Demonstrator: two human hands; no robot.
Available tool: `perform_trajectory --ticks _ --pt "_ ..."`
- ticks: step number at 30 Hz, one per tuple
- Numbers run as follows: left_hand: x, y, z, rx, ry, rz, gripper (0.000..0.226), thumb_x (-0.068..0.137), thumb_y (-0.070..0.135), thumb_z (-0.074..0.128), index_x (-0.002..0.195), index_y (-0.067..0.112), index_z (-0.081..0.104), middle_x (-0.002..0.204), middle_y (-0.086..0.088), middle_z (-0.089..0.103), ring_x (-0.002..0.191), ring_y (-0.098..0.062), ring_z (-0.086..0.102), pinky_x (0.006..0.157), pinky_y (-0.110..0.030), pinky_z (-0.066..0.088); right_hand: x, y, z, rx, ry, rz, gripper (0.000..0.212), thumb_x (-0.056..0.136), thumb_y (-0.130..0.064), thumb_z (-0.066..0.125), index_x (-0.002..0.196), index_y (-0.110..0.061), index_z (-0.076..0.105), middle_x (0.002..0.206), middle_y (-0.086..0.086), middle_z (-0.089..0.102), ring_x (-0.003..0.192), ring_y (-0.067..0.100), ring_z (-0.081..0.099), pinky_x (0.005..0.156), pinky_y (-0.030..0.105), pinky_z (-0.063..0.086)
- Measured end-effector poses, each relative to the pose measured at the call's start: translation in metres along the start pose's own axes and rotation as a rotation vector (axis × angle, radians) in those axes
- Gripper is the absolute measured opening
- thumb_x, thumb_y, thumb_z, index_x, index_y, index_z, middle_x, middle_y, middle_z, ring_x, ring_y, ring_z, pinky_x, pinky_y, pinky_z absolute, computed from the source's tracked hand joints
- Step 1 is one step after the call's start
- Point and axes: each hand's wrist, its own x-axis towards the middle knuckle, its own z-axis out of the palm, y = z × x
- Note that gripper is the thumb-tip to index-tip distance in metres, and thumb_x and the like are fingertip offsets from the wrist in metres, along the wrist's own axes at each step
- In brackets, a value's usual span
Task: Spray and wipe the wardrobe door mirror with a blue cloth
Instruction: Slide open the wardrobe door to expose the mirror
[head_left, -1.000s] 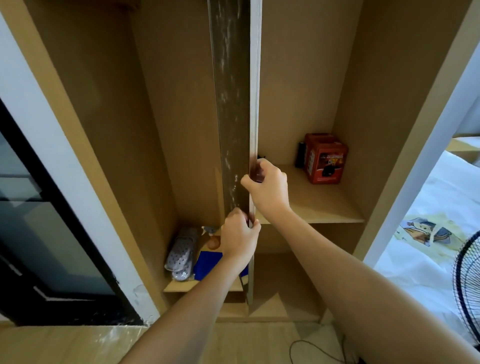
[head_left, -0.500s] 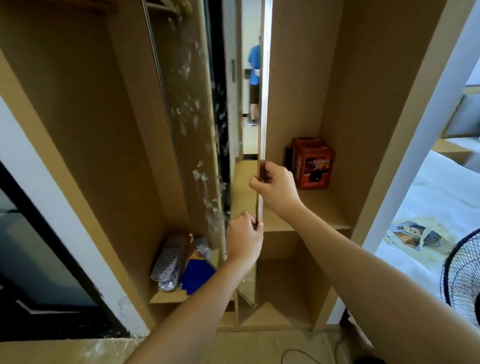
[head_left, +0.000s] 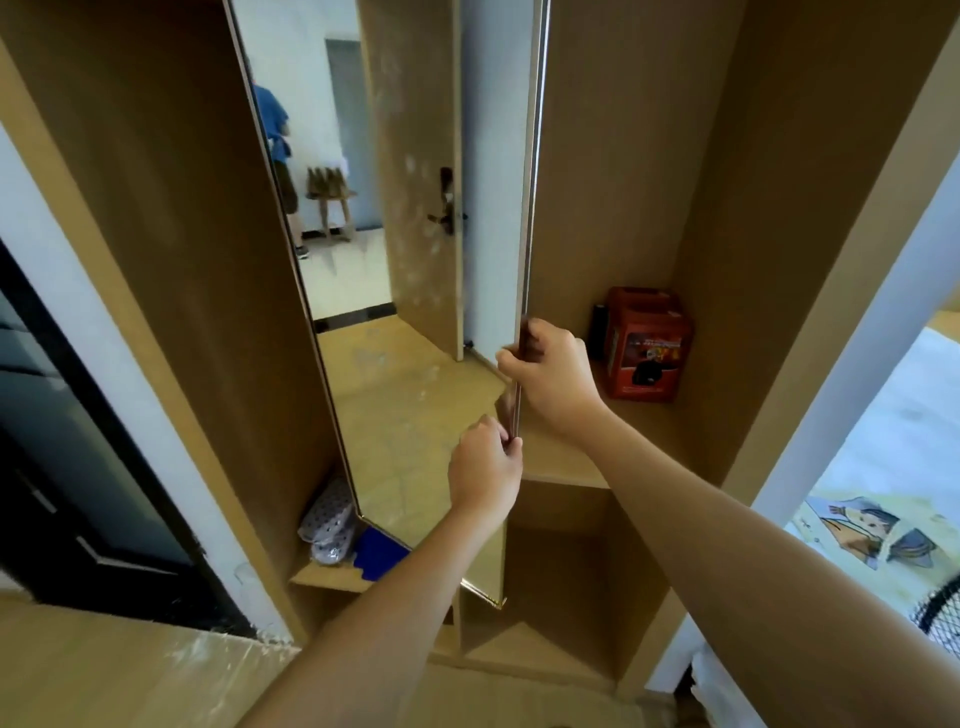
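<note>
The tall wardrobe door mirror (head_left: 395, 291) stands in the middle of the open wardrobe, its smeared glass turned toward me and reflecting a room, a door and a person. My right hand (head_left: 553, 382) grips its right metal edge at shelf height. My left hand (head_left: 485, 470) pinches the same edge just below. A blue cloth (head_left: 376, 553) lies on the low left shelf, partly hidden behind the mirror's bottom corner. No spray bottle is visible.
A pair of grey perforated slippers (head_left: 327, 519) lies beside the cloth. A red box (head_left: 647, 345) stands on the right shelf (head_left: 561, 457). A dark glass door (head_left: 62, 441) is at the left; a bed with a printed sheet (head_left: 878, 493) and a fan's edge (head_left: 943, 605) are at the right.
The mirror has swung from edge-on to facing me, its face now wide and showing the reflected room. Both hands stayed on its right edge and moved right with it.
</note>
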Motion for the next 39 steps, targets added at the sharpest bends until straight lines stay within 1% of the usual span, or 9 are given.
perform_trajectory --ticks 3,7,13,17,24,28,31,35,39 --pt "0.006 0.005 0.005 0.0 0.01 0.007 0.014 0.092 0.027 0.062 0.092 0.013 0.059 0.084 0.005 0.057 0.074 -0.011 0.054 0.06 -0.019 0.037 0.006 0.005 -0.004 0.006 0.012 0.006 0.019 0.085 -0.012 0.067 0.082 0.002 0.055 0.082 0.018 0.067 0.075 0.034 0.064 0.07 0.05 0.054" --pt "0.016 0.007 0.013 -0.01 -0.01 0.024 0.014 0.091 0.027 0.062 0.093 0.014 0.06 0.089 0.0 0.064 0.08 -0.015 0.061 0.065 -0.024 0.048 0.013 0.01 -0.009 0.005 0.013 0.006 0.017 0.087 -0.012 0.068 0.078 -0.003 0.055 0.083 0.013 0.069 0.081 0.032 0.067 0.075 0.047 0.057" --pt "0.029 0.011 0.024 -0.026 -0.029 0.04 0.011 0.093 0.022 0.059 0.097 0.011 0.062 0.093 -0.003 0.065 0.085 -0.019 0.064 0.068 -0.025 0.047 0.026 0.02 -0.013 0.003 0.022 0.019 0.011 0.088 -0.016 0.069 0.092 -0.008 0.063 0.087 0.001 0.071 0.084 0.014 0.069 0.081 0.035 0.058" --pt "0.037 0.013 0.028 -0.033 -0.046 0.061 0.011 0.094 0.016 0.056 0.101 0.01 0.062 0.096 -0.005 0.067 0.087 -0.019 0.064 0.066 -0.02 0.042 0.032 0.024 -0.014 0.006 0.038 0.029 0.008 0.088 -0.016 0.069 0.093 -0.011 0.065 0.086 -0.001 0.071 0.083 0.013 0.069 0.082 0.033 0.058" --pt "0.045 0.005 0.028 0.005 -0.067 0.123 0.013 0.092 0.021 0.06 0.103 0.015 0.062 0.097 0.002 0.065 0.087 -0.014 0.064 0.073 -0.028 0.055 0.037 0.026 -0.013 -0.003 0.041 0.013 0.007 0.088 -0.015 0.068 0.093 -0.011 0.065 0.087 0.0 0.07 0.083 0.014 0.068 0.08 0.03 0.058" --pt "0.048 -0.008 0.004 0.065 0.052 0.238 0.013 0.091 0.02 0.06 0.104 0.017 0.06 0.097 0.004 0.059 0.089 -0.013 0.058 0.071 -0.03 0.054 0.037 0.023 -0.013 0.012 0.06 0.033 0.013 0.086 -0.013 0.069 0.098 -0.012 0.064 0.087 -0.003 0.069 0.081 0.009 0.067 0.072 0.021 0.052" --pt "0.054 -0.026 -0.031 0.071 0.193 0.307 0.017 0.09 0.017 0.061 0.107 0.015 0.06 0.1 0.003 0.06 0.092 -0.013 0.056 0.073 -0.028 0.051 0.031 0.016 -0.012 0.023 0.11 0.01 0.041 0.088 -0.013 0.069 0.124 -0.017 0.052 0.092 -0.009 0.067 0.089 0.001 0.063 0.075 0.007 0.044" --pt "0.069 -0.059 -0.081 0.079 0.396 0.369 0.019 0.087 0.013 0.063 0.106 0.012 0.061 0.102 -0.001 0.063 0.095 -0.018 0.058 0.07 -0.026 0.046 0.016 0.005 -0.004 0.003 0.214 -0.019 0.042 0.088 -0.011 0.068 0.124 -0.021 0.048 0.103 -0.016 0.061 0.102 0.003 0.058 0.089 0.018 0.046" --pt "0.08 -0.091 -0.121 0.118 0.458 0.406 0.03 0.085 0.012 0.065 0.114 0.009 0.06 0.11 -0.007 0.062 0.107 -0.023 0.053 0.076 -0.033 0.049 -0.004 -0.01 0.014 -0.086 0.314 -0.014 0.038 0.089 -0.013 0.066 0.116 -0.029 0.046 0.12 -0.014 0.052 0.115 0.003 0.047 0.093 0.022 0.04"
